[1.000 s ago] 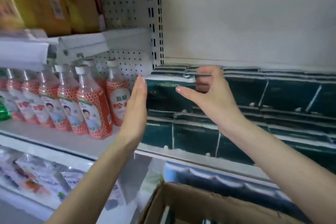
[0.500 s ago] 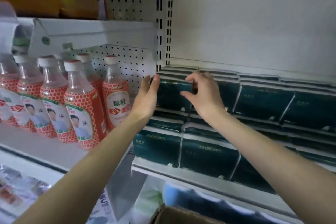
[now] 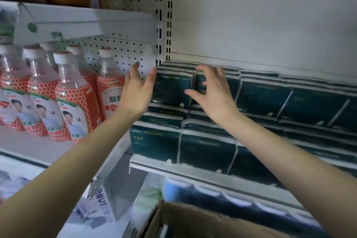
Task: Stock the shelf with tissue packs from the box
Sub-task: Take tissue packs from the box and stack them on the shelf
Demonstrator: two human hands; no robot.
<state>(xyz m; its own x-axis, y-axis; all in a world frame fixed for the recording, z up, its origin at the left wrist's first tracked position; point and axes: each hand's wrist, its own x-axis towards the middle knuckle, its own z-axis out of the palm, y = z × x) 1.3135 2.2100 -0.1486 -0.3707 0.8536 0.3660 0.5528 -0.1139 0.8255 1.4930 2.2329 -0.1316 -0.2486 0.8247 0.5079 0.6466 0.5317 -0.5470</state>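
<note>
the left hand (image 3: 138,92) is flat and open, fingers straight and together, its fingers (image 3: 151,79) laid against the nine o'clock side of the top left tissue pack (image 3: 172,90), which sits at the left end of the upper layer on the shelf (image 3: 202,174). the right hand (image 3: 212,94) is spread with fingers bent and apart, fingertips at the top front edge of the neighbouring pack (image 3: 231,88) just at three o'clock of the first; its thumb (image 3: 190,92) points toward nine o'clock across the seam between the two packs, and nothing is pinched or wrapped in it. both packs stand with their dark green faces forward, touching each other. more dark green tissue packs (image 3: 264,98) run off toward three o'clock in the same layer, and a lower front row (image 3: 204,150) lies at six o'clock of the hands behind the shelf's pale front lip. at six o'clock, at the bottom edge, an open cardboard box (image 3: 193,220) shows its torn flap. at nine o'clock stand red-and-white labelled bottles (image 3: 73,102) with white caps on the next bay, a pegboard (image 3: 123,52) behind them. at twelve o'clock is a plain white back panel (image 3: 260,15).
</note>
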